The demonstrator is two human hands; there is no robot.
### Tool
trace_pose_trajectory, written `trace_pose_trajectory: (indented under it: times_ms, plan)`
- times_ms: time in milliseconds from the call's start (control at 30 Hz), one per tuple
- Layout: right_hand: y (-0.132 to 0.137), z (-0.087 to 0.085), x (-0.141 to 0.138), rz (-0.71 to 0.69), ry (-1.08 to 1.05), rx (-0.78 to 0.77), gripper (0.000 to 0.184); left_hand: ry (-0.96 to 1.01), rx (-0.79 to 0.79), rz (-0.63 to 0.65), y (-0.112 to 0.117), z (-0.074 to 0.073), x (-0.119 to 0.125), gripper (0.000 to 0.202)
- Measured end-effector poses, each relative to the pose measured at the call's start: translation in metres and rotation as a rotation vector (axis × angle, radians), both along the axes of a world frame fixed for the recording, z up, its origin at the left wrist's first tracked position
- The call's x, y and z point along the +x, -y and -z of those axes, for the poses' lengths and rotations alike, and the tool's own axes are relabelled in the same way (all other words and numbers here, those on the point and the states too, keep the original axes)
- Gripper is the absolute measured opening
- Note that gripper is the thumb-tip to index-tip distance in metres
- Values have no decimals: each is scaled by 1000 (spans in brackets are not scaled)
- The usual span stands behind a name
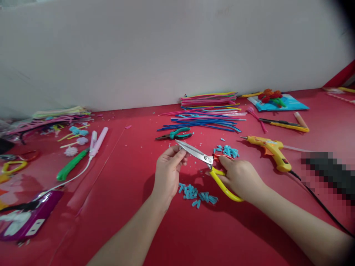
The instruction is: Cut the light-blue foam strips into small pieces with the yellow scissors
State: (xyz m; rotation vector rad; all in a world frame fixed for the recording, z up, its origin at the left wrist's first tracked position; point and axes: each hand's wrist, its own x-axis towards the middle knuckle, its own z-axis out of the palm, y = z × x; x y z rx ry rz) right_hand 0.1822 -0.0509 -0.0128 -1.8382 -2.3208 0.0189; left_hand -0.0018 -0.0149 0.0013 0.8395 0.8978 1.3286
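My right hand [240,178] grips scissors [195,152] with one yellow and one red handle, their blades pointing up and to the left. The blade tips reach my left hand [169,168], whose fingers are pinched together. Whatever those fingers hold is too small to make out. Below the scissors lies a pile of short light-blue pieces [191,192], cut from fuzzy stems by their look. A second pile of blue pieces [229,151] sits just beyond my right hand. Teal-handled long-nose pliers [177,133] rest behind my left hand.
Pipe cleaners [205,120] in several colours lie along the wall. At right are a yellow glue gun [270,147] with a cord and a blue packet [294,103]. A pink corded hot tool [97,144], a green-handled knife [72,165] and a purple case [41,214] stand at left.
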Motion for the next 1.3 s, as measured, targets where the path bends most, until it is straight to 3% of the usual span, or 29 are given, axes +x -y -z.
trace_pose_trajectory:
  times_ms: [200, 367, 567, 667, 800, 1100, 1300]
  plan:
    - [1, -9, -2, 60, -142, -131, 33, -18, -35, 20, 0, 1, 1, 9]
    - [0, -10, -3, 98, -316, -168, 28, -90, -54, 145, 2, 2, 4, 9]
    - [-5, -11, -7, 79, -939, -295, 22, -222, -84, 356, 8, 7, 10, 13]
    - [-3, -15, -9, 83, -1105, -358, 22, -303, -85, 501, 11, 5, 12, 13]
    - [0, -20, -10, 88, -1131, -453, 15, -385, -81, 622, 13, 2, 14, 12]
    - [0, -22, -7, 49, -1121, -470, 17, -316, -116, 584, 12, 4, 12, 14]
    - [-1, -13, -12, 64, -1045, -380, 17, -332, -97, 522, 14, 4, 14, 19]
